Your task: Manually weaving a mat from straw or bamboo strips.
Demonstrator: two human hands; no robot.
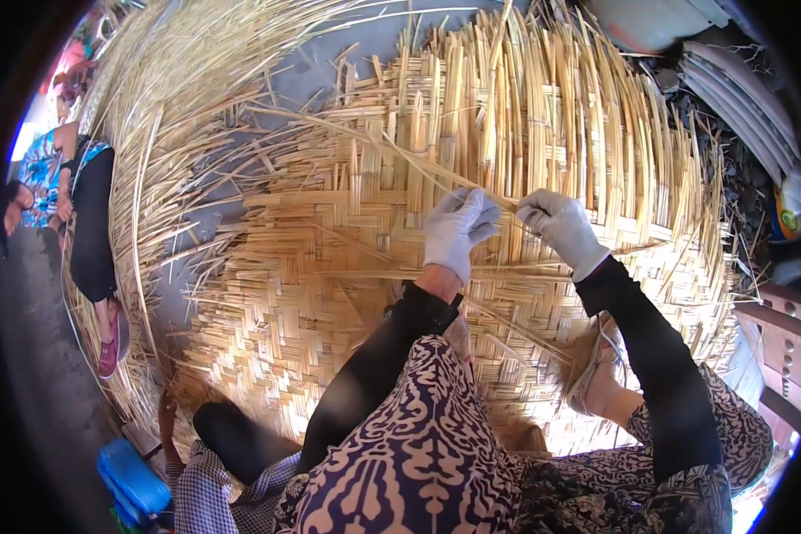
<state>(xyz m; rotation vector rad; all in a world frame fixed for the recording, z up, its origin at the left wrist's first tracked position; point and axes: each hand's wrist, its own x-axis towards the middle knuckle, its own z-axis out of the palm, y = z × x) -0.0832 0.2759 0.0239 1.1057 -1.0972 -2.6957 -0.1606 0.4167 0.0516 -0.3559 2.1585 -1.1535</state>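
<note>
A large woven mat (pixel 356 231) of split straw-coloured strips lies under me, with long loose ends along its far side. Both my hands wear pale gloves and are raised over its middle. Between the fingers of my left hand (pixel 461 230) runs a long thin strip (pixel 418 163), which stretches away to the far left. My right hand (pixel 561 230) pinches the same strip near its close end, a little to the right of the left hand. The fingertips of both hands are partly hidden.
A heap of loose strips (pixel 178 98) spreads at the far left. One person (pixel 89 205) sits beyond it; another person (pixel 209 485) sits close at my left, near a blue bag (pixel 133 481). Stacked pale sheets (pixel 739 107) and a pale tub (pixel 654 22) stand far right.
</note>
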